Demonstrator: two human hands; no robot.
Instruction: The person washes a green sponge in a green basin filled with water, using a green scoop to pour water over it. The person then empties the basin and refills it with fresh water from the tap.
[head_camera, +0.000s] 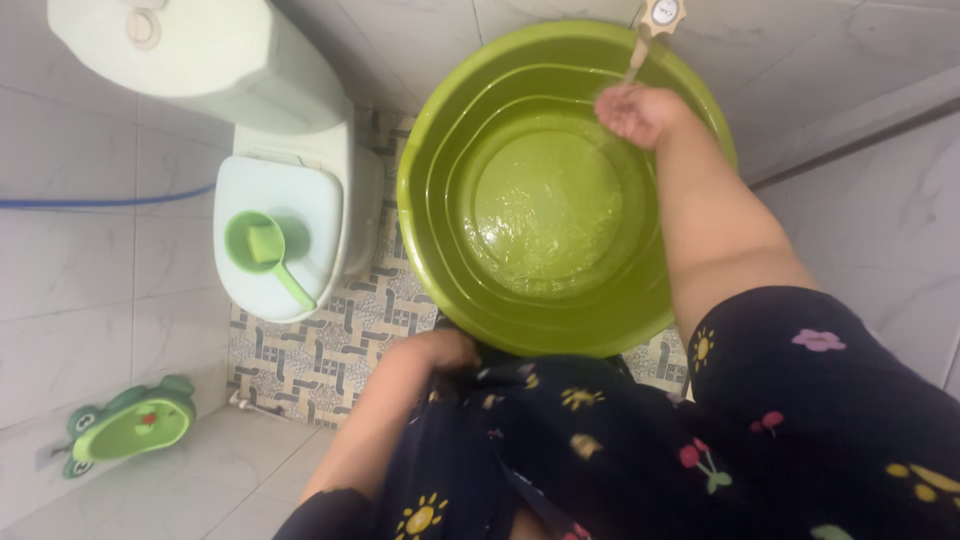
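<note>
Right hand (638, 112), grip loosely cupped under the downward-pointing tap (645, 35), over the green basin (425, 200); left hand (445, 350) grip unclear.

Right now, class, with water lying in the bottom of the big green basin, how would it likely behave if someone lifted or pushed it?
The green basin is wide and holds shallow water, so it would probably feel heavier than it looks and slosh when pushed. Its walls look like thin plastic, so the rim may flex if lifted from one side. Wet, glossy surfaces suggest a slippery grip.
</note>
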